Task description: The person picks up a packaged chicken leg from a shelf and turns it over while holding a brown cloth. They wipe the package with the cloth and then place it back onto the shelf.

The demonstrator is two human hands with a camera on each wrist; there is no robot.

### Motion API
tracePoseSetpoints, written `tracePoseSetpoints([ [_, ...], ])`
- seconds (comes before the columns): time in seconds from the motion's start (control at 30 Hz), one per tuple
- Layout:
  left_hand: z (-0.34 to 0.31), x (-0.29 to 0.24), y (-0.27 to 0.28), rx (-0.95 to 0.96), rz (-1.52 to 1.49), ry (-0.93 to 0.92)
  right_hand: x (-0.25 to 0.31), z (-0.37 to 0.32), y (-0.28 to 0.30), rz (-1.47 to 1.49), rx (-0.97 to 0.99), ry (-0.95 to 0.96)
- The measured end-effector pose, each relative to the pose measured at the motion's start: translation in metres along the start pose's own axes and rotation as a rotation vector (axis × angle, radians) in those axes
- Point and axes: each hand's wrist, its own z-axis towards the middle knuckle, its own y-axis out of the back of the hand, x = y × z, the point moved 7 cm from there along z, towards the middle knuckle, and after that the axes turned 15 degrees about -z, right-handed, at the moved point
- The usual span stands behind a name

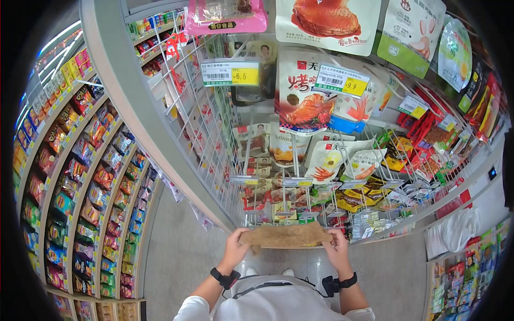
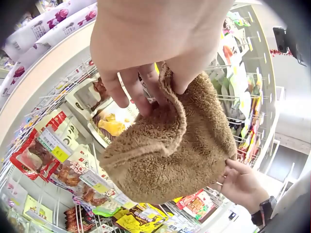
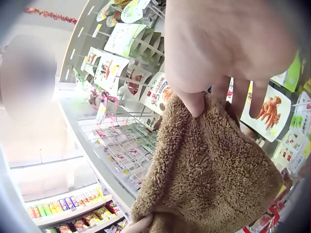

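A fluffy brown cloth (image 1: 286,235) stretches between both hands in front of the snack rack. The left hand (image 1: 235,249) pinches one end of it, and the right hand (image 1: 336,247) pinches the other. In the left wrist view the brown towel-like cloth (image 2: 170,150) hangs with a folded hem, thumb and fingers of the left hand (image 2: 155,48) gripping its upper edge. Seen from the right wrist, the cloth (image 3: 209,170) droops below the right hand (image 3: 228,53), whose thumb presses on its front. Fingers of the left hand (image 3: 141,224) show at its lower corner.
A wire rack (image 1: 206,128) with hanging packs of snack meat (image 1: 308,99) and price tags (image 1: 230,73) stands ahead. Curved shelves of chip bags (image 1: 80,198) run along the left. Grey floor (image 1: 179,251) lies around the person, with more goods (image 1: 466,283) at the right.
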Motion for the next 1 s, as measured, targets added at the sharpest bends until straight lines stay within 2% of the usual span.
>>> tracePoseSetpoints([
  [0.1,0.000,-0.002,-0.001,-0.009,0.001,-0.030,0.010,0.001,-0.002,0.038,0.003,0.001],
  [0.23,-0.002,-0.004,-0.009,0.024,-0.108,0.039,0.012,0.000,-0.004,-0.013,-0.001,0.023],
  [0.27,-0.004,-0.003,-0.012,0.043,-0.193,0.092,0.009,0.000,-0.005,-0.045,0.016,-0.006],
  [0.4,-0.005,-0.011,-0.021,0.115,-0.233,0.093,-0.006,0.000,-0.008,-0.027,0.046,-0.078],
  [0.47,-0.006,-0.015,-0.022,0.195,-0.119,-0.021,-0.007,0.001,-0.008,0.001,0.003,-0.068],
  [0.57,-0.006,-0.024,-0.023,0.254,0.046,0.048,-0.010,0.001,0.002,-0.061,-0.089,-0.040],
  [0.6,-0.005,-0.031,-0.024,0.180,0.047,0.114,-0.004,0.001,0.005,-0.104,-0.114,-0.021],
  [0.63,-0.007,-0.031,-0.025,0.183,0.042,0.139,0.004,0.002,0.007,-0.147,-0.142,0.009],
  [0.7,-0.005,-0.042,-0.022,0.159,0.104,-0.007,0.008,0.005,0.008,-0.113,-0.131,0.005],
  [0.77,-0.006,-0.042,-0.019,0.145,0.101,-0.040,0.008,0.004,0.007,-0.073,-0.123,0.016],
  [0.83,-0.006,-0.041,-0.009,0.037,0.017,-0.106,0.001,0.005,0.003,0.131,-0.089,-0.047],
  [1.0,-0.005,-0.037,0.001,-0.051,0.004,-0.112,-0.007,0.003,-0.002,0.183,-0.023,-0.187],
])
